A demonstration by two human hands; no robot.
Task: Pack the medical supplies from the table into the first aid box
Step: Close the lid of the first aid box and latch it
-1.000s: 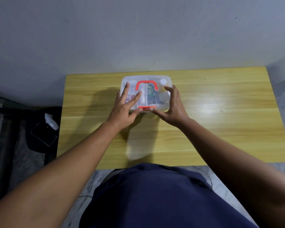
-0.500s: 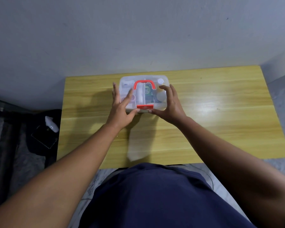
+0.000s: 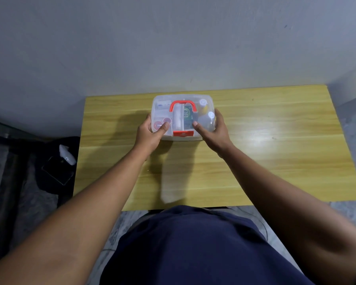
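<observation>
The clear plastic first aid box [image 3: 193, 99] stands on the yellow wooden table [image 3: 275, 153], toward its far edge, with the lid down. It has a red handle [image 3: 183, 103] on top and a red latch [image 3: 183, 133] at the front. Through the lid I see bottles, a white roll, a green packet and small red-capped pots. My left hand [image 3: 150, 133] grips the box's left front corner, thumb on the lid. My right hand [image 3: 213, 132] grips the right front corner the same way.
A grey wall rises right behind the table. On the floor to the left lie a black bag [image 3: 56, 161] and a white spray bottle [image 3: 67, 155]. My dark blue shirt [image 3: 189, 243] fills the bottom of the view.
Both hands slid from lying flat on the lid near the latch out to the box's front corners and now clasp its sides. The box sits at about the same spot.
</observation>
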